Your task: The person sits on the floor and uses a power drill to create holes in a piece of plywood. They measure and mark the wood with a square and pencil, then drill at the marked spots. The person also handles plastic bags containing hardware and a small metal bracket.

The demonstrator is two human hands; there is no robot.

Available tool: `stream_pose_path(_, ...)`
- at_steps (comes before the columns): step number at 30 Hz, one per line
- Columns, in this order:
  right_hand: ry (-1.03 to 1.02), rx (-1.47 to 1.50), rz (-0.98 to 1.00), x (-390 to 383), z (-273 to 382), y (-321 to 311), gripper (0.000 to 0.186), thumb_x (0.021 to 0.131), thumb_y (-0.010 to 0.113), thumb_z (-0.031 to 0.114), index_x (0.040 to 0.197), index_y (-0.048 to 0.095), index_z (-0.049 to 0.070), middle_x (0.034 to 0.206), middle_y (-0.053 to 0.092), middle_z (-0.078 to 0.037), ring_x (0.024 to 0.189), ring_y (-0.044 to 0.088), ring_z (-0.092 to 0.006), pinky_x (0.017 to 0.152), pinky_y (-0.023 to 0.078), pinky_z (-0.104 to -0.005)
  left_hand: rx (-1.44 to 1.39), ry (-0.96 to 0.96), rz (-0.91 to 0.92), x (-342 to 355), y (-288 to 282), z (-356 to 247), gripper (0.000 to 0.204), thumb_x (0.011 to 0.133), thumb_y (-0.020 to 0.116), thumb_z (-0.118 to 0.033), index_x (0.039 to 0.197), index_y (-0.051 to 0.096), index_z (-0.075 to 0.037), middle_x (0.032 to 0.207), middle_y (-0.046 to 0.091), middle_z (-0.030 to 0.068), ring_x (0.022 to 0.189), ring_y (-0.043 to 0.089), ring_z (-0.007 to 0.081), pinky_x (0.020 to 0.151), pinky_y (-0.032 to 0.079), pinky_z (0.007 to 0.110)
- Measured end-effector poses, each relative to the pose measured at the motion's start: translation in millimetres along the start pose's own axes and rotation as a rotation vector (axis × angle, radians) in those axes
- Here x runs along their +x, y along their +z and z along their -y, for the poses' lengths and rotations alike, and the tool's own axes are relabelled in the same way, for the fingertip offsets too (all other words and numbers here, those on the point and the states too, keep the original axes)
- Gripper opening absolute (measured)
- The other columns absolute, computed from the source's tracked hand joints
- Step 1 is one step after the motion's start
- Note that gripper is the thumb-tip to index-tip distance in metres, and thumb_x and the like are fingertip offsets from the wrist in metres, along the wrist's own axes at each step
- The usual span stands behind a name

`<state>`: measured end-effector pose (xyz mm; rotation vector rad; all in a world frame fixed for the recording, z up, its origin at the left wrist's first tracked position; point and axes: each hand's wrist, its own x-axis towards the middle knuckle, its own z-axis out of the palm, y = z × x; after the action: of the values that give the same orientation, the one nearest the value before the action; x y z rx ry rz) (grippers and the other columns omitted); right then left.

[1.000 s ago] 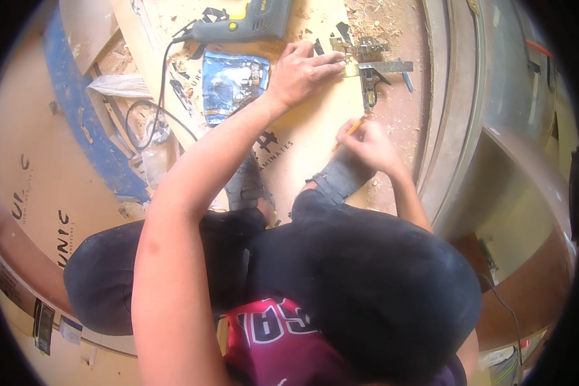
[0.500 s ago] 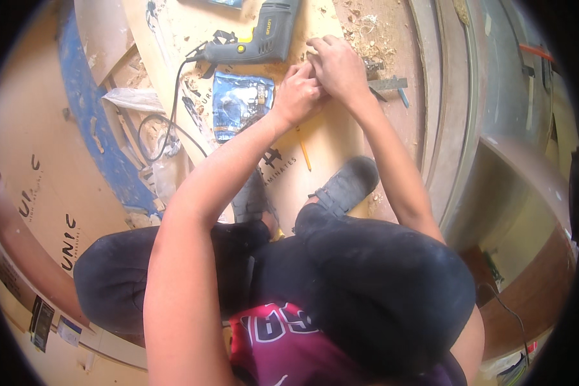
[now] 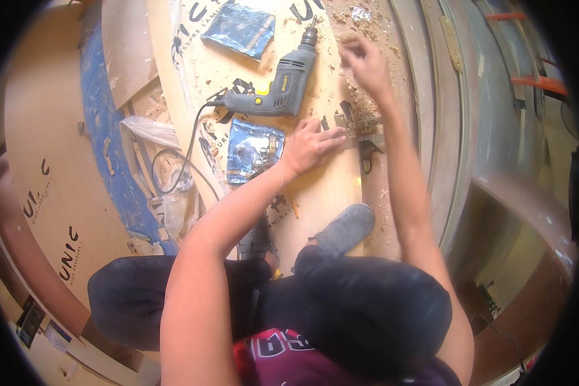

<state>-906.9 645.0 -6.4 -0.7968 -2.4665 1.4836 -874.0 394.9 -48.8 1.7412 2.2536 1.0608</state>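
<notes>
A metal hinge (image 3: 367,125) sits at the right edge of the pale laminate board (image 3: 325,199). My left hand (image 3: 310,149) lies on the board with bent fingers, their tips pressed at the hinge's near end. Farther off, my right hand (image 3: 369,67) is lifted over wood shavings beside the board, slightly blurred, its fingers loosely bent and apart with nothing visible in them. A grey and yellow power drill (image 3: 289,83) lies between blue plastic packets; the nearer packet (image 3: 248,145) is beside my left wrist.
The drill's black cord (image 3: 193,138) loops off to the left. A yellow pencil (image 3: 294,207) lies near my shoe (image 3: 344,231). A dark-handled tool (image 3: 368,154) is below the hinge. Blue sheeting (image 3: 112,148) runs along the left, and long boards (image 3: 441,96) along the right.
My hands have come apart: the right has moved up and away, while the left stays at the board's edge. The hinge now shows between them. The whole view has shifted, showing more beyond the drill.
</notes>
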Motion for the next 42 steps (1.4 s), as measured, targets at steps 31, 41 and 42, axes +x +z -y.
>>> stream_pose_path(31, 0.0, 0.237, 0.729, 172, -27, 4, 0.038, 0.102, 0.077, 0.032, 0.127, 0.074, 0.005, 0.115, 0.073, -0.005, 0.101, 0.069, -0.0154, 0.088, 0.057, -0.0318, -0.02, -0.003, 0.005, -1, 0, 0, 0.026, 0.088, 0.085, -0.029, 0.113, 0.082, -0.022, 0.123, 0.077, -0.0128, 0.082, 0.056, 0.0208, 0.085, 0.05, 0.035)
stream_pose_path(41, 0.108, 0.447, 0.553, 158, -29, 9, 0.03, 0.102, 0.075, 0.023, 0.127, 0.07, 0.007, 0.115, 0.072, -0.009, 0.099, 0.072, -0.0185, 0.09, 0.061, -0.0401, -0.024, 0.013, -0.015, 0, 2, 0, 0.025, 0.088, 0.084, -0.029, 0.112, 0.082, -0.021, 0.123, 0.076, -0.0126, 0.082, 0.056, 0.0214, 0.086, 0.05, 0.036)
stream_pose_path(42, 0.128, 0.505, 0.485, 152, -35, 7, 0.031, 0.102, 0.075, 0.023, 0.128, 0.07, 0.007, 0.115, 0.072, -0.009, 0.1, 0.072, -0.0191, 0.09, 0.061, -0.04, -0.032, 0.021, -0.02, 3, 3, -1, 0.025, 0.088, 0.084, -0.029, 0.112, 0.082, -0.021, 0.123, 0.076, -0.0126, 0.082, 0.056, 0.0215, 0.086, 0.05, 0.036)
